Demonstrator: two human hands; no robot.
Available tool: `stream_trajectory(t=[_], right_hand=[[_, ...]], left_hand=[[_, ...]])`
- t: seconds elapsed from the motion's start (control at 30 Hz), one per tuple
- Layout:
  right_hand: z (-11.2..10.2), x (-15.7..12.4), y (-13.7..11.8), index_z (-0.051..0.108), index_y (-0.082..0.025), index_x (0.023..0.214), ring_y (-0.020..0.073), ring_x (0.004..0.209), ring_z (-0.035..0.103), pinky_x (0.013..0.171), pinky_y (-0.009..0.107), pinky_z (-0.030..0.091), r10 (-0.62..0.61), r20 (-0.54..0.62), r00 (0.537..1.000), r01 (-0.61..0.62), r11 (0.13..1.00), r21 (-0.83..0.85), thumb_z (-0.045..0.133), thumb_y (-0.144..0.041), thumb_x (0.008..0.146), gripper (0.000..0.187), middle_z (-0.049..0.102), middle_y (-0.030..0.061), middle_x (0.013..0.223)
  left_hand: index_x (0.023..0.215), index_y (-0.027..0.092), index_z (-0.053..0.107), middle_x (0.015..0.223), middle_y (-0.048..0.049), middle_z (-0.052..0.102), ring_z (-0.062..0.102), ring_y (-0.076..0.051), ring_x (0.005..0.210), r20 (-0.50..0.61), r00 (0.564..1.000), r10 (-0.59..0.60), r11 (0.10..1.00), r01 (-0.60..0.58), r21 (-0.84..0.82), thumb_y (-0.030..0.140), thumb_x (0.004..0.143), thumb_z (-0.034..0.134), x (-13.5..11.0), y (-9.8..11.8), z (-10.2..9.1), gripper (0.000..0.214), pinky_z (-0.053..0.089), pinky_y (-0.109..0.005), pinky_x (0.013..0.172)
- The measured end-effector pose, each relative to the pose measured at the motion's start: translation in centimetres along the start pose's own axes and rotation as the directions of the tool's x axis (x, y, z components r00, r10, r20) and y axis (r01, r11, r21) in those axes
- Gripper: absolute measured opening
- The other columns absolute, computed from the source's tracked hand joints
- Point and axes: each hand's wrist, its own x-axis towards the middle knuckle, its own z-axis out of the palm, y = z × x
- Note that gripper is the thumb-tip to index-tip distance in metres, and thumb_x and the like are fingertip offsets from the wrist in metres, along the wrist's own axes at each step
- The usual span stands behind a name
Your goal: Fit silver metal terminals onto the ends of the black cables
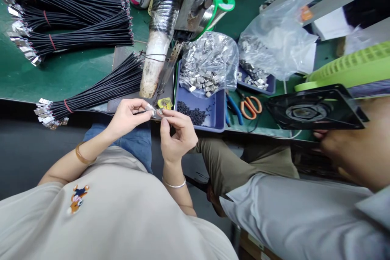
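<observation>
My left hand point(129, 117) pinches the end of a black cable near the table's front edge. Close against it, my right hand point(179, 132) holds a small metal connector point(159, 111) between thumb and fingertips; whether the two parts touch I cannot tell. The cable runs left toward a banded bundle of black cables point(100, 87) with metal plugs at its far left end. Just above my fingers are a soldering machine's tip point(157, 93) and a yellow sponge-like piece point(165, 103). Right of my hands, a blue tray point(217, 115) holds small black pieces point(191, 113) and a plastic bag of metal connectors point(209, 65).
More banded cable bundles point(76, 20) lie at the back left. A wrapped duct point(163, 16) and solder spool point(224, 2) rise behind my hands. To the right are blue-handled pliers point(234, 107), orange-handled scissors point(251, 107), a black fan point(313, 109) and a seated person in grey point(289, 207).
</observation>
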Motion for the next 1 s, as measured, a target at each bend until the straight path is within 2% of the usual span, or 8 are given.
stream_trajectory(t=[0.1, 0.3, 0.37, 0.5, 0.6, 0.73, 1.0], right_hand=[[0.05, 0.04, -0.15, 0.068, -0.024, 0.094, 0.018, 0.09, 0.075, 0.082, 0.036, 0.064, 0.025, 0.009, 1.0, -0.026, 1.0, 0.009, 0.067, -0.015, 0.09, 0.01, 0.075, 0.0027, 0.099], [-0.01, 0.28, -0.39, 0.067, -0.021, 0.089, 0.0167, 0.086, 0.076, 0.074, 0.031, 0.065, 0.236, 0.036, 0.971, -0.239, 0.957, 0.163, 0.067, -0.021, 0.091, 0.003, 0.074, 0.0042, 0.097], [0.01, 0.3, -0.46, 0.066, -0.021, 0.088, 0.0165, 0.085, 0.076, 0.074, 0.03, 0.065, 0.269, 0.038, 0.963, -0.271, 0.943, 0.191, 0.068, -0.022, 0.091, 0.004, 0.073, 0.0043, 0.097], [0.11, 0.14, -0.55, 0.066, -0.021, 0.089, 0.0155, 0.085, 0.076, 0.075, 0.029, 0.064, 0.266, 0.022, 0.964, -0.264, 0.935, 0.236, 0.068, -0.02, 0.091, 0.003, 0.073, 0.003, 0.097], [0.18, 0.08, -0.61, 0.067, -0.022, 0.091, 0.0161, 0.086, 0.076, 0.075, 0.03, 0.065, 0.225, -0.008, 0.974, -0.218, 0.953, 0.212, 0.067, -0.019, 0.091, 0.003, 0.074, 0.0031, 0.098], [0.2, 0.31, -0.71, 0.068, -0.023, 0.091, 0.0173, 0.089, 0.076, 0.077, 0.032, 0.065, 0.189, -0.012, 0.982, -0.185, 0.97, 0.156, 0.067, -0.019, 0.091, 0.004, 0.074, 0.0033, 0.099], [0.11, 0.44, -0.74, 0.065, -0.021, 0.089, 0.0167, 0.083, 0.077, 0.077, 0.033, 0.065, 0.231, 0.0, 0.973, -0.228, 0.959, 0.167, 0.066, -0.025, 0.093, 0.006, 0.074, 0.0036, 0.098]], left_hand=[[0.071, 0.012, 0.07, 0.069, -0.0023, 0.068, 0.059, -0.01, 0.064, 0.022, 1.0, -0.006, 1.0, 0.006, 0.021, 0.026, 0.068, 0.076, 0.0, 0.0, -0.19, 0.015, 0.049, -0.022, 0.065], [0.065, 0.011, 0.069, 0.056, 0.0029, 0.054, 0.042, -0.006, 0.052, 0.104, 0.995, -0.007, 0.996, -0.002, 0.088, 0.027, 0.074, 0.071, -0.13, 0.52, -0.5, 0.018, 0.036, -0.02, 0.053], [0.063, 0.011, 0.068, 0.055, 0.0025, 0.055, 0.043, -0.006, 0.053, 0.112, 0.994, -0.014, 0.997, 0.005, 0.082, 0.028, 0.073, 0.072, -0.13, 0.67, -0.49, 0.02, 0.036, -0.02, 0.053], [0.068, 0.011, 0.072, 0.064, -0.002, 0.067, 0.056, -0.01, 0.06, 0.078, 0.997, -0.028, 0.999, 0.026, 0.024, 0.026, 0.069, 0.074, -0.08, 0.49, -0.38, 0.015, 0.045, -0.021, 0.061], [0.068, 0.011, 0.073, 0.065, -0.0029, 0.069, 0.061, -0.012, 0.064, 0.036, 0.999, -0.025, 1.0, 0.025, 0.001, 0.024, 0.067, 0.074, -0.06, 0.18, -0.26, 0.013, 0.048, -0.022, 0.065], [0.068, 0.012, 0.073, 0.068, -0.0032, 0.071, 0.061, -0.011, 0.063, 0.015, 1.0, -0.023, 1.0, 0.023, 0.001, 0.023, 0.066, 0.074, -0.06, 0.0, -0.13, 0.012, 0.048, -0.022, 0.065], [0.069, 0.011, 0.071, 0.064, -0.0016, 0.066, 0.055, -0.009, 0.059, 0.048, 0.999, -0.011, 0.997, 0.008, 0.076, 0.026, 0.071, 0.071, -0.16, -0.04, -0.27, 0.015, 0.044, -0.022, 0.061]])
